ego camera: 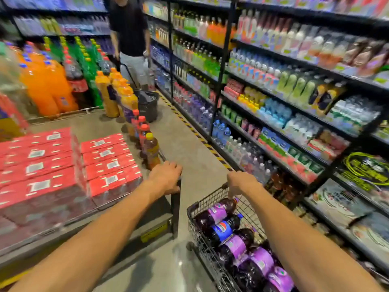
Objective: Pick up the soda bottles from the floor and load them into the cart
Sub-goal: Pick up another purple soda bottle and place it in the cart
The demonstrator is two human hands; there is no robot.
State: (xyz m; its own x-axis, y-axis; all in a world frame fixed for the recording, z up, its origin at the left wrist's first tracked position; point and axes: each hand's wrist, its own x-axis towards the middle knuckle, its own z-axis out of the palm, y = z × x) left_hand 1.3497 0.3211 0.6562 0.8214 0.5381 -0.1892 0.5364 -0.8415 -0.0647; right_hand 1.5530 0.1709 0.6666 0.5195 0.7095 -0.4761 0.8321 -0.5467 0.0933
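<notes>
Red cases [63, 165]: two stacks, far left of the cart [192, 224]. Standing bottles [150, 152] run in a row up-left of the cart along the platform edge. Nearest has a yellow cap, three red caps behind it, then orange caps too blurred to count. Left hand [166, 178], just left of the cart, has fingers curled over the platform's corner post [175, 207], no bottle. Right hand [240, 183] grips the cart's far rim, no bottle. Soda bottles [235, 245] in the cart, lying flat: five visible, four with purple labels, one blue. More may be hidden.

My read: between picks, cart being lined up with the row. Next move needs one hand freed, a reach to the yellow-cap bottle, then laying it in the gap by the far rim.
</notes>
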